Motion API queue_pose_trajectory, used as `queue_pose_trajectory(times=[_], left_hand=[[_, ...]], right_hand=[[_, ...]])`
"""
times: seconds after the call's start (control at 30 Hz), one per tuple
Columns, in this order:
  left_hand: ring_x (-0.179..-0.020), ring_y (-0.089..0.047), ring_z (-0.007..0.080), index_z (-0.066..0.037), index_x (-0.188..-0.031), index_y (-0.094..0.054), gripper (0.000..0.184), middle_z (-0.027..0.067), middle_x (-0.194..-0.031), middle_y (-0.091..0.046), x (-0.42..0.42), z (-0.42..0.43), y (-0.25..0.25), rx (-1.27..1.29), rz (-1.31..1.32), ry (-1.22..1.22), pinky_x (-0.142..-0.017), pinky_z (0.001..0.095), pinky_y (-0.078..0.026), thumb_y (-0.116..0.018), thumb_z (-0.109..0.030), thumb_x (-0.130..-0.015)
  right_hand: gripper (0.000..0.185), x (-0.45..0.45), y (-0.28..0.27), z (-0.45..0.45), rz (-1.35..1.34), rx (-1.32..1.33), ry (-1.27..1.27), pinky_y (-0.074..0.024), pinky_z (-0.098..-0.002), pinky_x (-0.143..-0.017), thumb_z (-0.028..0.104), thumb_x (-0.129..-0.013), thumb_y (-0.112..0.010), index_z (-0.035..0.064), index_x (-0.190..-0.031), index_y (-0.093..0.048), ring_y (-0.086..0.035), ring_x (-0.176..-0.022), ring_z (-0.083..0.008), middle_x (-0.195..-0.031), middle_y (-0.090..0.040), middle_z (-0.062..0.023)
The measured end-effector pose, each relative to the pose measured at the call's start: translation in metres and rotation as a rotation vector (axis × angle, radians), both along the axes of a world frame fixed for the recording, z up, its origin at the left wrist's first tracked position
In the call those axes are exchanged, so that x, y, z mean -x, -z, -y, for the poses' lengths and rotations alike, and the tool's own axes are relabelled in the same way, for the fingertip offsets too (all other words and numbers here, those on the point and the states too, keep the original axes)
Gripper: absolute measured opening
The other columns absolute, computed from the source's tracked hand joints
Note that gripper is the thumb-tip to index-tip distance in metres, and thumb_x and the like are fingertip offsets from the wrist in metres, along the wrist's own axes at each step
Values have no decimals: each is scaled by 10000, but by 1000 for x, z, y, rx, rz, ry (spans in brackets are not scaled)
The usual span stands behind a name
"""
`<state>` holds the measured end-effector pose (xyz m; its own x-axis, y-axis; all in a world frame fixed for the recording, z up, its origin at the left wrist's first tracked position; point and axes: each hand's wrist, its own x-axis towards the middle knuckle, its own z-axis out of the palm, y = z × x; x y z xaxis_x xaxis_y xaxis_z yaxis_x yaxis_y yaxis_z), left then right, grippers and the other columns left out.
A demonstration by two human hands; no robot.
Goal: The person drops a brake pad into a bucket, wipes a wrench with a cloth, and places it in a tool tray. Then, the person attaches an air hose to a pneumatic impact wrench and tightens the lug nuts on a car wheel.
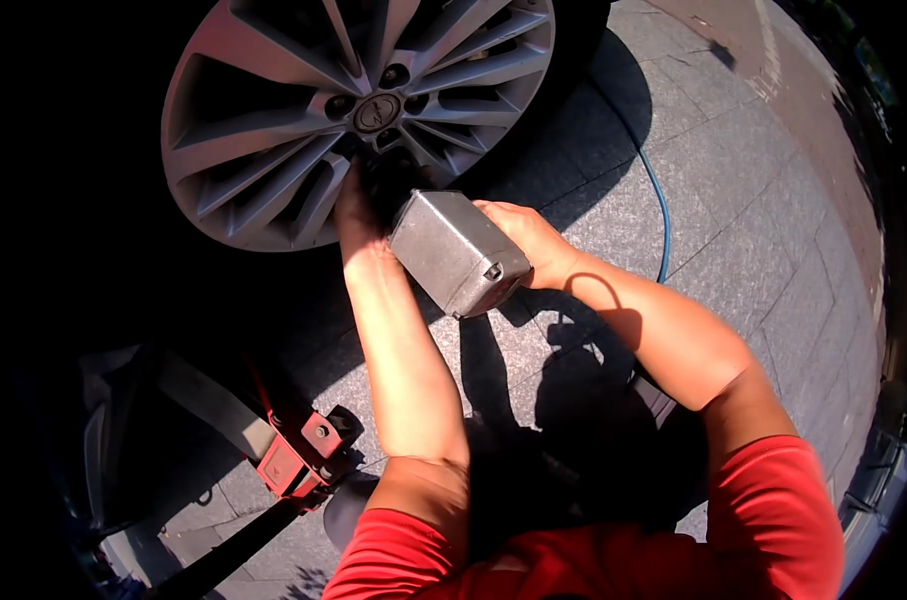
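Note:
A silver alloy car wheel (273,130) fills the top of the view, with lug nut recesses around its centre cap (377,113). An impact wrench with a boxy grey metal housing (458,250) points at the lower part of the wheel hub. My right hand (518,235) is closed on the wrench at its right side, with most of the fingers hidden behind the housing. My left hand (358,200) reaches up to the wheel beside the wrench's front end. Deep shadow hides its fingers and the front of the tool, so their contact cannot be made out.
A red floor jack (295,455) with a long dark handle (228,550) stands at lower left. A blue hose (663,215) curves over the grey paving (723,200) on the right. Dark shadow covers the car's underside and the left of the view.

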<state>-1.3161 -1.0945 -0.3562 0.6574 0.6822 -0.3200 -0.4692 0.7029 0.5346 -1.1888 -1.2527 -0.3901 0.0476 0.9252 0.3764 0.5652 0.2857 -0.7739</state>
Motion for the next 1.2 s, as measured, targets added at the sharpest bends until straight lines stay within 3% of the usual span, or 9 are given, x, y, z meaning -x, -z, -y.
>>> queue_pose_trajectory(times=[0.23, 0.3, 0.37, 0.5, 0.63, 0.77, 0.97, 1.13, 1.2], left_hand=[[-645, -623, 348, 5, -877, -530, 366, 195, -738, -608, -35, 13, -26, -114, 50, 104, -556, 434, -541, -468, -356, -873], [-560, -613, 350, 54, -982, -425, 403, 244, -692, -582, -49, 15, -31, -101, 42, 53, -495, 417, -542, -420, -341, -904], [-635, -613, 347, 14, -890, -513, 383, 193, -734, -594, -56, 7, -29, -129, 13, 100, -580, 451, -545, -492, -367, -864], [-661, -611, 343, 11, -904, -515, 383, 172, -768, -594, -60, -9, -38, -41, 77, 167, -597, 465, -541, -530, -367, -848], [-649, -611, 312, 1, -922, -525, 363, 143, -785, -589, -65, -5, -50, -144, -236, 22, -593, 408, -536, -620, -328, -801], [-603, -587, 264, -31, -963, -531, 258, 122, -711, -590, -74, -11, -54, -340, -453, -86, -586, 360, -507, -581, -247, -832], [-699, -586, 346, -72, -1005, -537, 380, 146, -792, -584, -64, 6, -40, -124, 285, 62, -617, 459, -510, -471, -417, -857], [-651, -595, 255, -15, -940, -543, 287, 147, -775, -599, -71, -25, -48, -280, -323, -22, -576, 346, -512, -651, -232, -787], [-631, -586, 234, -9, -902, -558, 260, 127, -765, -597, -75, -19, -55, -311, -345, -88, -569, 328, -500, -658, -219, -785]], right_hand=[[318, -5, -4, 19, -198, 13, 159, -461, -266, -791, 209, -911, -426, 40, -1168, -509, -572, -926, -167, -1065, -581, -80], [324, -8, -22, 16, -1417, 380, 117, -465, -262, -768, 245, -916, -424, 45, -1149, -526, -575, -899, -144, -1037, -584, -68], [318, -13, -24, 12, -1399, 372, 156, -468, -268, -757, 237, -907, -443, 44, -1145, -526, -579, -876, -141, -1025, -585, -70], [280, -32, -8, -1, -63, -50, 131, -460, -254, -763, 72, -796, -559, 41, -1071, -514, -570, -872, -136, -962, -578, -65], [439, -28, 16, -10, -1146, 290, -72, -449, -257, -806, 95, -718, -664, 54, -1119, -491, -556, -941, -147, -996, -577, -54], [386, -16, 19, -10, -949, 63, -173, -448, -258, -800, 24, -784, -573, 68, -1150, -456, -541, -943, -113, -1034, -558, -44], [540, -25, -5, -3, -253, 1, 68, -474, -349, -751, 43, -584, -688, 48, -1072, -456, -574, -882, -324, -930, -574, -145], [558, -30, 20, -13, -1068, 162, -128, -466, -310, -778, 67, -626, -694, 58, -1130, -456, -582, -920, -240, -954, -588, -93], [501, -25, 1, -6, -896, 124, -71, -460, -283, -797, 71, -689, -674, 72, -1143, -464, -570, -930, -161, -977, -584, -48]])
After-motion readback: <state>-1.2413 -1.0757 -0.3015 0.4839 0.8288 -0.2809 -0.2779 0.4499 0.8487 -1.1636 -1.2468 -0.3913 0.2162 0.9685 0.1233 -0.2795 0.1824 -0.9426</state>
